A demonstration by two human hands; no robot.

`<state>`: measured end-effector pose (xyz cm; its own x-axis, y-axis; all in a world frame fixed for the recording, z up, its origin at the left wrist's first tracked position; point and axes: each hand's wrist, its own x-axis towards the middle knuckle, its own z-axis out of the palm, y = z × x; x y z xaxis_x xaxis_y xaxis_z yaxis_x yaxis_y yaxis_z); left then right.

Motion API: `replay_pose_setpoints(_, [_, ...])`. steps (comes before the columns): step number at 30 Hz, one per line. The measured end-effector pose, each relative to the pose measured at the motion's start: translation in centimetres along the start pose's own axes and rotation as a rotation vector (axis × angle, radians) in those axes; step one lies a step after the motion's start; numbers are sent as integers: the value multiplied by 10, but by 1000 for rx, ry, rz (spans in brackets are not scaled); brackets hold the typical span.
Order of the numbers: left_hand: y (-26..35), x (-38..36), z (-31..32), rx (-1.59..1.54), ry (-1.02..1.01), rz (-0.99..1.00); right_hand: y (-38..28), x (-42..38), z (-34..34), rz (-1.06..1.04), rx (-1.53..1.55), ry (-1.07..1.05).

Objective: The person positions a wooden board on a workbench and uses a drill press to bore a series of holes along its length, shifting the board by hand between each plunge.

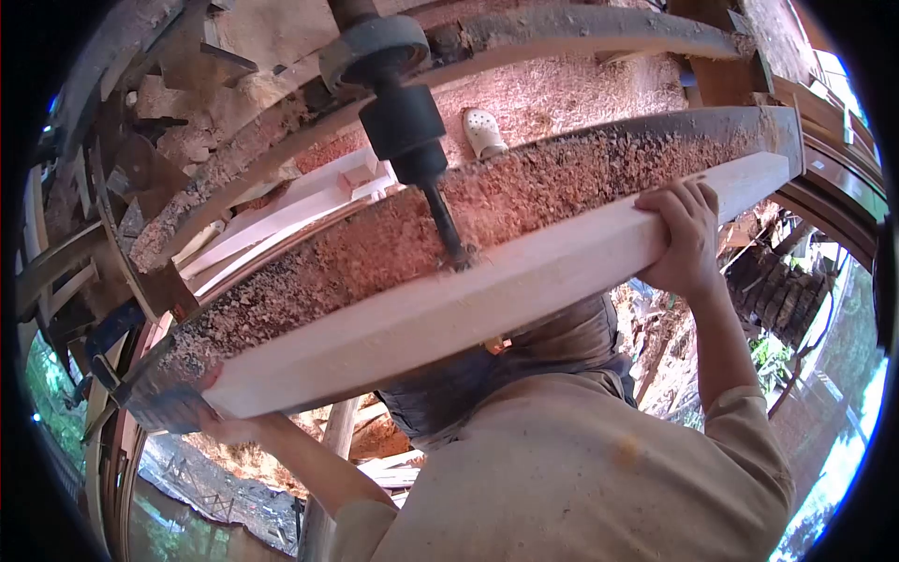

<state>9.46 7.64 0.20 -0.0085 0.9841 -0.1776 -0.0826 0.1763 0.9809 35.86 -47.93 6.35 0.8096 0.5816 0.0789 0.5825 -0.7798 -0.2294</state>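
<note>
A long, pale squared wooden beam (449,318) lies slantwise along the machine's narrow table (777,126), in front of my body. My right hand (685,229) grips it near the right end, fingers curled over the far top edge. At the left end, my left hand (220,420) is closed around the beam's corner, its fingers partly in shadow. A drill chuck (403,126) hangs above the middle of the beam. Its bit (445,225) comes down at the beam's far edge, with shavings around the tip; how deep it sits in the wood is hidden.
Reddish wood chips (562,183) cover the table behind the beam. A curved wooden rail (581,33) crosses farther back. Pale boards (290,215) lie beyond the table at left. A white clog (483,131) shows on the chip-strewn floor. Stacked dark wood (777,290) stands at right.
</note>
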Motion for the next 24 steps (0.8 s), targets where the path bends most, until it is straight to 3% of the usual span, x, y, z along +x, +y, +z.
replay_pose_setpoints(4, [-5,6,-28,29,-129,-175,11,6,-2,-35,2,-51])
replay_pose_setpoints(6, [-7,8,-13,62,-295,-2,11,13,-2,-6,-29,-45])
replay_pose_setpoints(10, [-8,-10,-19,6,-122,-33,9,4,-1,-47,-21,-10])
replay_pose_setpoints(13, [-10,5,-30,127,-241,46,1,9,-2,-41,-24,-26])
replay_pose_setpoints(16, [-1,15,-20,227,-194,37,-11,14,1,-24,-31,-13])
replay_pose_setpoints(20, [0,27,-20,116,-227,19,-11,12,1,-5,20,-7])
replay_pose_setpoints(22, [2,16,-8,8,-47,-57,-5,12,0,-36,36,-8])
replay_pose_setpoints(24, [-1,0,-4,23,-102,-42,9,10,-1,-41,20,13])
